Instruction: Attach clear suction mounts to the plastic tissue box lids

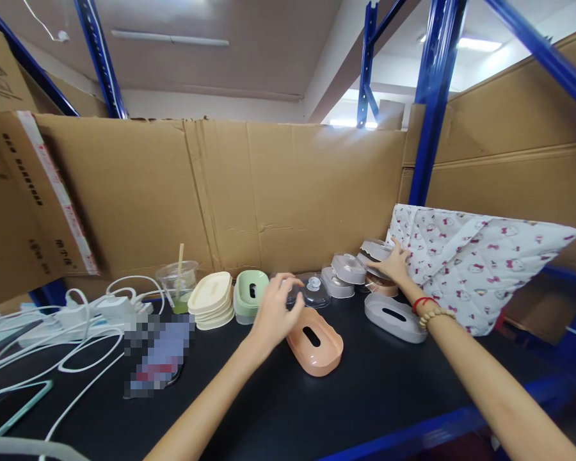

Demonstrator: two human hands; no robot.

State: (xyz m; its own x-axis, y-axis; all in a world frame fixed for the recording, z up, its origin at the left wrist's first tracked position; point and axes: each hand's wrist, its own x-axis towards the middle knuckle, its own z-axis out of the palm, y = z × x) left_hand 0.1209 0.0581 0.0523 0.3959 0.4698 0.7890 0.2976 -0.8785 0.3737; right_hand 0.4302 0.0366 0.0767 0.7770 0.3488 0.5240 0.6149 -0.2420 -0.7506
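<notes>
My left hand [279, 308] hovers with fingers apart and slightly bent, beside a peach oval plastic tray [322, 360] that has a slot in its middle. Just behind that hand are clear domed lids [315, 292] with a small round knob, partly covered by the fingers. At the back right, my right hand [392, 264] grips a clear plastic cover [377, 250] on top of a small stack. Below that hand lies a grey slotted tray [394, 317]. To the left are a green slotted tray [244, 289] and a stack of cream trays [212, 299].
Grey pieces with clear lids [348, 269] stand near the cardboard wall [292, 192]. On the left are white cables [84, 323], a plastic cup [178, 276] with a straw, and a blurred-out item [160, 355]. A patterned quilted sheet [470, 256] and blue shelf post [432, 115] border the right.
</notes>
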